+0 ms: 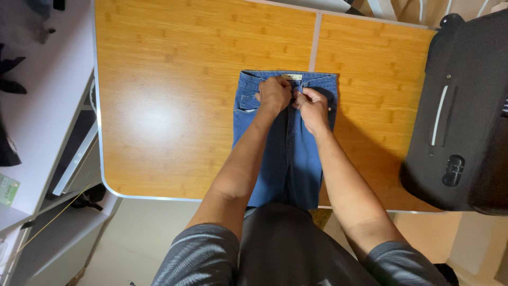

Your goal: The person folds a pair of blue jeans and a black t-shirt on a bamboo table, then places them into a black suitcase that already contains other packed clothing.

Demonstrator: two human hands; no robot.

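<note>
A pair of blue jeans (288,159) lies flat on the orange wooden table (174,106), waistband at the far end, legs hanging over the near edge. My left hand (275,94) and my right hand (312,108) meet at the fly just below the waistband. Both hands pinch the denim there, fingers closed on the fabric. A small tan label shows on the inside of the waistband above my hands.
A black suitcase (465,116) lies on the table's right end, overhanging the edge. White shelving (42,122) with dark items stands to the left. A seam (316,42) divides the tabletop into two panels.
</note>
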